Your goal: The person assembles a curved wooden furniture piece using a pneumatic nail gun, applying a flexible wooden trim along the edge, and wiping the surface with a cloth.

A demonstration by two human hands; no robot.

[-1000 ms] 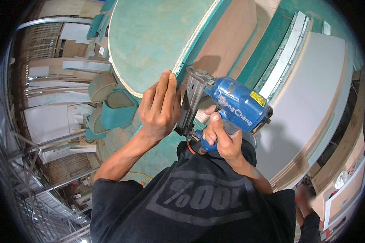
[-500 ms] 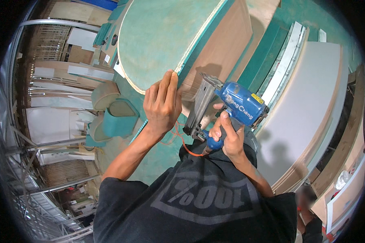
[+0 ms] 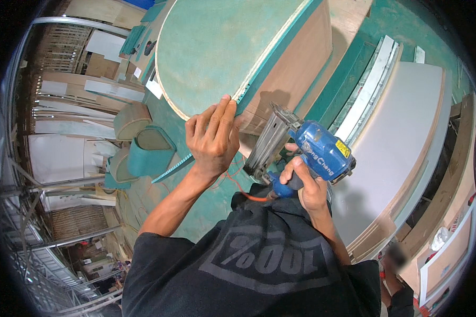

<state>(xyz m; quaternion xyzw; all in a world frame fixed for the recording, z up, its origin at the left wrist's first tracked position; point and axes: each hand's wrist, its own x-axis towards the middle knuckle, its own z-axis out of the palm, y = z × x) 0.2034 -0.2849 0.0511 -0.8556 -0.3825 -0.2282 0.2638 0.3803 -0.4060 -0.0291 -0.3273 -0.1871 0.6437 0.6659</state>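
A large rounded panel [image 3: 217, 58] with a green face and a pale rim stands in front of me on a brown box-like body. My left hand [image 3: 212, 134] is closed at its near corner, fingers bent over the rim, pressing a notched teal strip [image 3: 172, 168] there. The strip's loose tail sticks out to the left past my wrist. My right hand [image 3: 308, 185] is wrapped round the handle of a blue nail gun [image 3: 320, 148], its long grey magazine tilted up beside the box. The gun's nose is apart from the panel.
An orange air hose [image 3: 248, 197] runs from the gun. To the right lie a big curved white panel [image 3: 396, 142] and long white boards [image 3: 362, 100]. Teal rounded pieces [image 3: 152, 150] stand on the floor at left, near stacked sheets [image 3: 53, 156]. Another person [image 3: 399, 285] is at lower right.
The nail gun and my right hand have shifted slightly right and down, farther from the panel corner. My left hand stays on the rim; more of the strip's tail shows.
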